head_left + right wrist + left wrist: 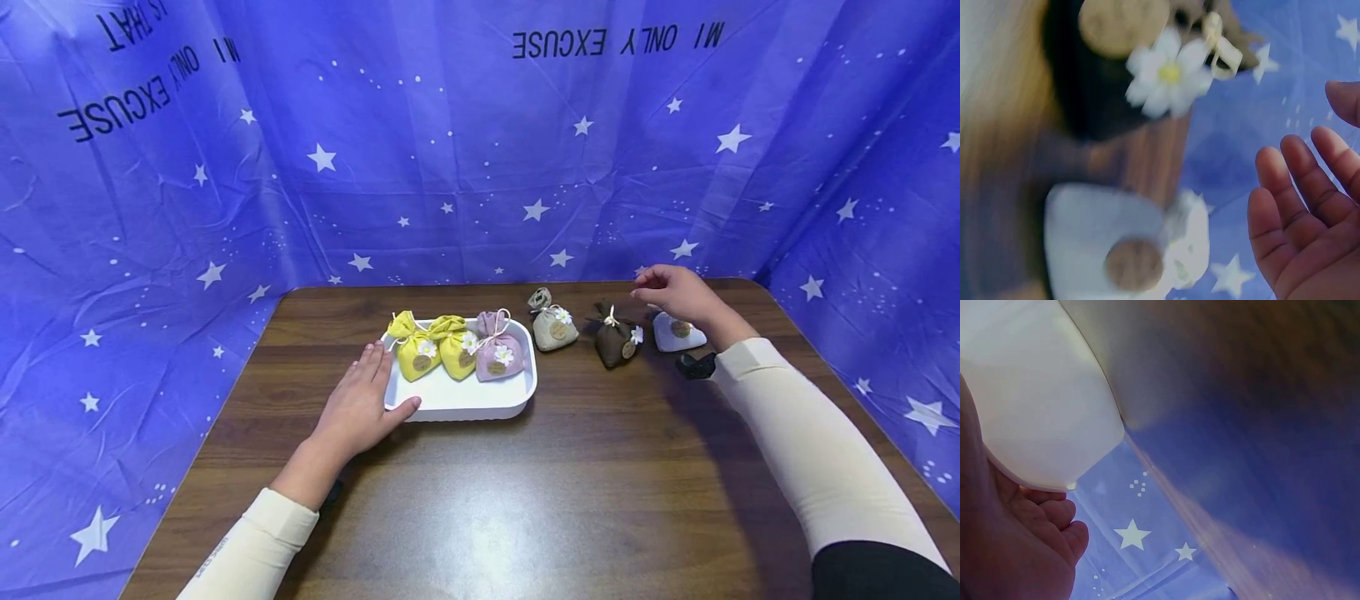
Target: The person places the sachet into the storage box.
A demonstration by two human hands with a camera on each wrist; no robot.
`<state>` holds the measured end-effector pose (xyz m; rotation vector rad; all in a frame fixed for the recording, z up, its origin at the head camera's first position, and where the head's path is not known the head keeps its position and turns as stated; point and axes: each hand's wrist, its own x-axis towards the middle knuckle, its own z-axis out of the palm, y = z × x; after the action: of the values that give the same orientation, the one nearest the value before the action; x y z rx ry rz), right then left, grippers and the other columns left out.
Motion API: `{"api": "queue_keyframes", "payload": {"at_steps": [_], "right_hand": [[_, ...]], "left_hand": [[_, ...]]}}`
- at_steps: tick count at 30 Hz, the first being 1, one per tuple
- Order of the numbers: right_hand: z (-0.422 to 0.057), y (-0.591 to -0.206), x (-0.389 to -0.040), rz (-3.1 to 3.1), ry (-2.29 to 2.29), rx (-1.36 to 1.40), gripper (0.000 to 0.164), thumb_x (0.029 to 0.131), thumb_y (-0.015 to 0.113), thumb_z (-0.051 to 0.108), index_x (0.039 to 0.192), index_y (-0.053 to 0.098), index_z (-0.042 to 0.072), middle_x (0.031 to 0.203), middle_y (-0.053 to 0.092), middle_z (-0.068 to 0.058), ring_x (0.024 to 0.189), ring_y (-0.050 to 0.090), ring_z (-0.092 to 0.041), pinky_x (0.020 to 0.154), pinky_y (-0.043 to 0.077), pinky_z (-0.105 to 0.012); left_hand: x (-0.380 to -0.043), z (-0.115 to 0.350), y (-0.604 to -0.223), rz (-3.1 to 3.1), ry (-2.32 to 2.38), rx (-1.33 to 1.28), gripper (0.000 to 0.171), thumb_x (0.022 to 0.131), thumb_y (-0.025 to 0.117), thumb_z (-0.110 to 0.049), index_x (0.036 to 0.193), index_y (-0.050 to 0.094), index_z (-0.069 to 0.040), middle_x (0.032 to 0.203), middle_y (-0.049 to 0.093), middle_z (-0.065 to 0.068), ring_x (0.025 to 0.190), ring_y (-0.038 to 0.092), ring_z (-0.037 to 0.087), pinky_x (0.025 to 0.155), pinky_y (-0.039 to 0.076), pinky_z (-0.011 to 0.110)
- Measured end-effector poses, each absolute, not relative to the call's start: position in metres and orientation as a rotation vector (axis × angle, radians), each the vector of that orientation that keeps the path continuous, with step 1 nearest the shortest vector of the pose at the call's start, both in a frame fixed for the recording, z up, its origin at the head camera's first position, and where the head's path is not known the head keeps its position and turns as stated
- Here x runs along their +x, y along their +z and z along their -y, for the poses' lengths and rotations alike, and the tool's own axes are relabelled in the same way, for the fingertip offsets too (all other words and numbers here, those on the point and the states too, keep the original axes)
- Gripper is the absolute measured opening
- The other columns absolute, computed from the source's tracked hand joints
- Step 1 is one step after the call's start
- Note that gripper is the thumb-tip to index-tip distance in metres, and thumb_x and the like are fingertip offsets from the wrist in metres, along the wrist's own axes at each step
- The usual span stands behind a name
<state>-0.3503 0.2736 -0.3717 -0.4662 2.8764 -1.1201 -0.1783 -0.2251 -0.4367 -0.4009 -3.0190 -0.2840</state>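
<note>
My left hand (358,410) rests against the left end of a white tray (465,412), its thumb over the front rim. In the left wrist view its fingers (1054,519) touch the tray's outer wall. Inside the tray lie two yellow drawstring sachets (417,360) and a lilac sachet (495,350), with white flowers and round tags. My right hand (686,296) hovers above a white sachet (666,335), partly covering it. Its fingers (1304,181) are apart with nothing between them. Left of that hand sits a dark brown sachet (613,343).
A beige sachet (553,332) stands between the tray and the brown sachet. Everything is toward the back of the brown wooden table (480,500). A blue star-patterned cloth (450,167) hangs behind the table and along both sides.
</note>
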Motion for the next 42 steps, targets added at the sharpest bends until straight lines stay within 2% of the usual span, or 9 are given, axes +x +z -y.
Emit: {"api": "queue_keyframes", "payload": {"at_steps": [5,12,18,23,27,30,36,42], "right_hand": [[-0.301,-0.381,-0.351,-2.948,-1.082,-0.356,0.030,0.095,0.068,0.022,0.109,0.063,-0.004,0.100,0.069,-0.015,0.084,0.059,-0.014,0.069,0.046,-0.023],[-0.330,-0.395,-0.346,-3.042,-1.021,-0.230,0.033,0.096,0.063,0.023,0.108,0.062,-0.008,0.100,0.065,-0.023,0.084,0.054,-0.023,0.070,0.042,-0.031],[-0.349,-0.418,-0.348,-2.933,-1.255,-0.098,0.034,0.094,0.065,0.024,0.102,0.060,-0.010,0.087,0.062,-0.011,0.081,0.050,-0.020,0.066,0.040,-0.027],[-0.354,-0.431,-0.350,-2.825,-1.226,-0.063,0.042,0.100,0.055,0.026,0.116,0.054,-0.012,0.102,0.057,-0.017,0.093,0.048,-0.025,0.073,0.040,-0.027],[-0.355,-0.435,-0.349,-2.769,-1.220,-0.025,0.045,0.103,0.049,0.027,0.124,0.049,-0.013,0.111,0.053,-0.022,0.094,0.048,-0.023,0.074,0.041,-0.026],[-0.361,-0.438,-0.350,-2.709,-1.263,-0.003,0.047,0.104,0.047,0.027,0.129,0.046,-0.013,0.113,0.051,-0.018,0.094,0.048,-0.016,0.075,0.043,-0.025],[-0.369,-0.441,-0.349,-2.543,-1.363,0.005,0.054,0.105,0.045,0.030,0.139,0.037,-0.011,0.112,0.050,0.001,0.094,0.047,0.000,0.081,0.046,-0.024],[-0.365,-0.439,-0.345,-2.549,-1.363,-0.021,0.056,0.105,0.047,0.028,0.140,0.036,-0.014,0.103,0.052,0.010,0.089,0.048,0.003,0.078,0.046,-0.022]], "left_hand": [[-0.179,0.226,-0.437,3.015,-0.275,-0.400,0.098,0.094,0.049,-0.065,0.152,0.024,0.011,0.160,0.016,0.028,0.149,0.013,0.040,0.119,0.017,0.051],[-0.181,0.225,-0.439,3.014,-0.280,-0.402,0.098,0.094,0.048,-0.066,0.152,0.024,0.010,0.160,0.015,0.027,0.149,0.013,0.039,0.119,0.017,0.052],[-0.180,0.226,-0.438,3.005,-0.285,-0.407,0.098,0.095,0.048,-0.065,0.152,0.025,0.011,0.160,0.017,0.028,0.148,0.014,0.040,0.119,0.018,0.052],[-0.179,0.226,-0.437,2.996,-0.286,-0.409,0.097,0.094,0.048,-0.065,0.151,0.026,0.011,0.159,0.018,0.029,0.148,0.015,0.041,0.119,0.019,0.053],[-0.179,0.226,-0.437,2.998,-0.287,-0.412,0.097,0.095,0.048,-0.065,0.151,0.026,0.011,0.159,0.018,0.029,0.148,0.015,0.041,0.119,0.019,0.052],[-0.180,0.225,-0.437,3.003,-0.290,-0.412,0.097,0.095,0.048,-0.064,0.151,0.026,0.011,0.159,0.018,0.028,0.148,0.015,0.040,0.119,0.019,0.052],[-0.179,0.224,-0.436,3.010,-0.287,-0.403,0.096,0.095,0.049,-0.064,0.151,0.026,0.011,0.159,0.017,0.028,0.148,0.014,0.040,0.119,0.019,0.051],[-0.179,0.225,-0.436,3.012,-0.284,-0.403,0.097,0.095,0.048,-0.064,0.151,0.025,0.011,0.160,0.017,0.028,0.148,0.014,0.040,0.119,0.018,0.051]]}}
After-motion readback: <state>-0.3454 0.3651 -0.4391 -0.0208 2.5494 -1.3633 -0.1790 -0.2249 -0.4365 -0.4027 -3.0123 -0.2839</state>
